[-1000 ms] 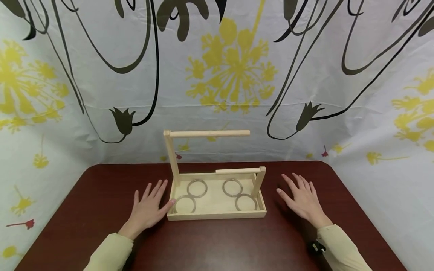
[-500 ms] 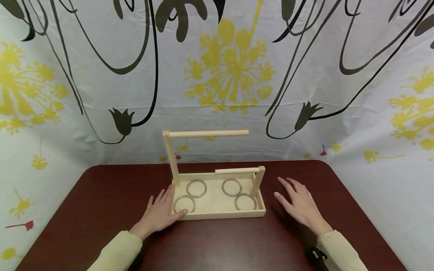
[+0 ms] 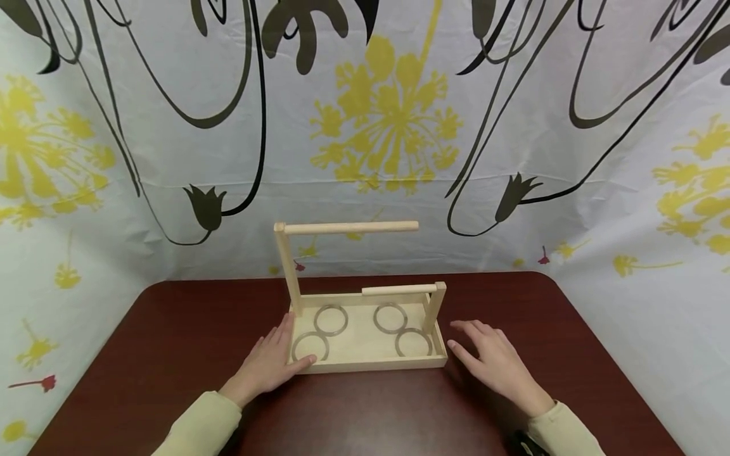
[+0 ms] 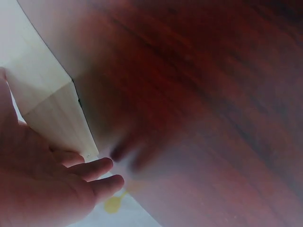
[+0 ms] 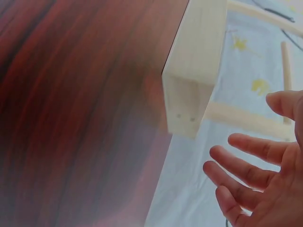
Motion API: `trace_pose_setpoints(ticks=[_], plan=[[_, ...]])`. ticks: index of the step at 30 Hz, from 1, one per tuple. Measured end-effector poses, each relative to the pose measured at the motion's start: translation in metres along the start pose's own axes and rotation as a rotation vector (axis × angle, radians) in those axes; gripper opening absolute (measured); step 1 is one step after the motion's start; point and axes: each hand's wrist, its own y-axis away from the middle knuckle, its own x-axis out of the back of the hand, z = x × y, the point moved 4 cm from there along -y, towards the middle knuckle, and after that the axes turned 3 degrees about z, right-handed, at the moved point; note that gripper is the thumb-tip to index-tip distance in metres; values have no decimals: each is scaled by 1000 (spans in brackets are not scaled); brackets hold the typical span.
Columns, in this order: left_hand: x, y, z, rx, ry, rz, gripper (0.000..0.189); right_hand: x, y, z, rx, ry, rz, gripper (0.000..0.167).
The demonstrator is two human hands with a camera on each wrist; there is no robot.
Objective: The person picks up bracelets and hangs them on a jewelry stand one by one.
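Observation:
A pale wooden tray (image 3: pixel 365 366) stands on the table with a post at each end. A long dowel (image 3: pixel 353 227) runs inward from the taller left post, a shorter dowel (image 3: pixel 399 289) from the right post. Two pairs of clear rings, including a back left ring (image 3: pixel 315 320) and a front right ring (image 3: pixel 397 344), lie in it. My left hand (image 3: pixel 265 367) rests along the tray's left end, fingers extended, thumb over the front corner. My right hand (image 3: pixel 499 367), fingers spread and slightly bent, is just off the right end; the right wrist view shows nothing in it.
The dark red-brown table (image 3: pixel 376 418) has rounded far corners. A white cloth (image 3: pixel 365 152) with yellow and dark plant prints hangs behind and on both sides. A black wrist device (image 3: pixel 527 443) shows at the right sleeve.
My left hand has moved right from beside the tray onto its left end. My right hand has come left and nearer, closer to the tray's right end. The rings have stayed in the tray.

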Motion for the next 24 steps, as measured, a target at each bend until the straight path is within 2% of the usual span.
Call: trace_pose_setpoints(ticks=[8, 12, 18, 24], plan=[[-3, -4, 1, -31, 11, 0, 102, -13, -7, -23, 84, -152, -24, 31], [-2, -5, 1, -36, -1, -3, 102, -23, -12, -33, 83, -229, -53, 31], [4, -7, 4, -59, 59, 47, 104, -40, -21, -49, 122, -305, -74, 32], [1, -6, 0, 14, 58, 60, 108, -59, -26, -70, 213, -280, -55, 31]])
